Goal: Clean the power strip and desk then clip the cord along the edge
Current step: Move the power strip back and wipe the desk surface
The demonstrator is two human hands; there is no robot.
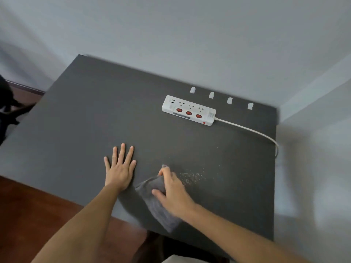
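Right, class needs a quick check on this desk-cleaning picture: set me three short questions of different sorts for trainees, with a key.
1. True or false: the left hand lies flat and empty on the desk.
2. How many white cord clips sit along the far edge behind the power strip?
3. Multiple choice: the pale crumbs lie (a) beside the right hand and its grey cloth, (b) on top of the power strip, (c) under the left hand.

Key: 1 true; 2 four; 3 a. The white cord is not yet in any clip; it runs off the desk's right edge.
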